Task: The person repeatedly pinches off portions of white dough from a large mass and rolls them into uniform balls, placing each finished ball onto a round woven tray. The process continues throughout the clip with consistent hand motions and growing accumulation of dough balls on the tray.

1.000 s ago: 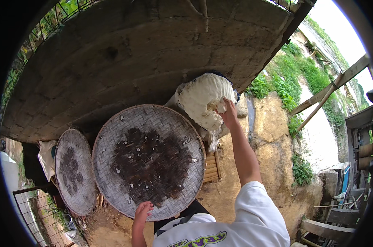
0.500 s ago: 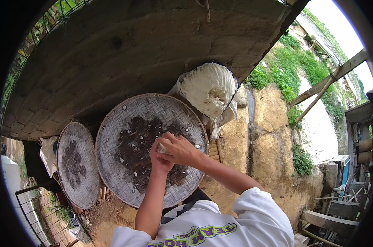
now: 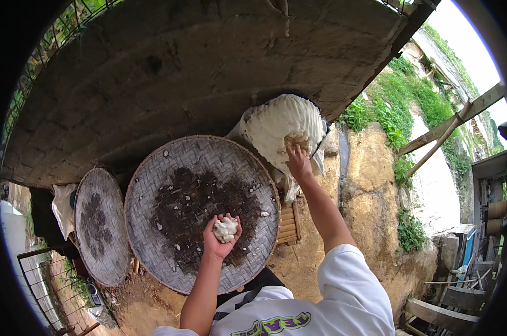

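In my left hand [image 3: 222, 245], palm up with curled fingers, lies a lump of white dough-like paste [image 3: 226, 229]. It is held over the large round woven bamboo tray [image 3: 144, 185], whose middle is stained dark and dotted with white crumbs. My right hand [image 3: 299, 161] reaches forward to a big mass of the same white dough [image 3: 284, 115] in a plastic-lined sack. Its fingers dig into a hollow in the front of the mass, and the fingertips are partly hidden there.
A smaller round woven tray [image 3: 99, 227] leans at the left, beside a pale sack [image 3: 64, 207]. A dark wall [image 3: 169, 84] rises behind the trays. Bamboo slats [image 3: 288, 224] show under the large tray's right edge. Wooden beams [image 3: 455, 126] stand at the right.
My hands were together over the large tray around the lump. Now they are apart: the left keeps the lump, palm up, and the right has moved forward and right to the dough mass.
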Motion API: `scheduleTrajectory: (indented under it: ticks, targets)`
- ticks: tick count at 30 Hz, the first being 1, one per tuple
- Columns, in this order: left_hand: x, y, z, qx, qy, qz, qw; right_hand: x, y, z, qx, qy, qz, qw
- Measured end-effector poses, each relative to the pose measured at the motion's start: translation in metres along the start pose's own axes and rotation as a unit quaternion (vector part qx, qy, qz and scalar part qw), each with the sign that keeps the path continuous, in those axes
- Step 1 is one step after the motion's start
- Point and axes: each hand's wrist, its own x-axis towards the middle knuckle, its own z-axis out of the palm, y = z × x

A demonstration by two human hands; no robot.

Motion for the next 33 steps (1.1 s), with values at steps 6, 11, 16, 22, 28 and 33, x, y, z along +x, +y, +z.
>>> scheduleTrajectory:
  ticks: [6, 11, 16, 22, 28, 33]
  targets:
    - [-0.001, -0.005, -0.013, -0.009, 0.006, 0.006, 1.000, 0.017, 0.016, 0.021, -0.057, -0.067, 0.012, 0.996]
    - [-0.004, -0.002, -0.010, 0.002, -0.017, 0.016, 1.000, 0.037, 0.036, -0.013, 0.205, 0.016, 0.102, 0.973]
    - [-0.003, 0.003, 0.006, 0.033, -0.032, 0.034, 0.998, 0.020, 0.006, -0.072, 0.578, -0.030, 0.226, 0.783]
    - [-0.012, -0.003, 0.046, 0.023, -0.059, 0.048, 0.997, -0.049, -0.131, -0.160, 0.786, -0.074, 0.129, 0.600]
    - [-0.048, 0.002, 0.071, 0.049, -0.156, 0.050, 0.985, -0.125, -0.266, -0.205, 0.305, 0.044, -0.274, 0.911]
    - [-0.090, 0.024, 0.061, 0.123, -0.077, 0.082, 0.986, -0.135, -0.304, -0.221, 0.298, 0.081, -0.252, 0.917]
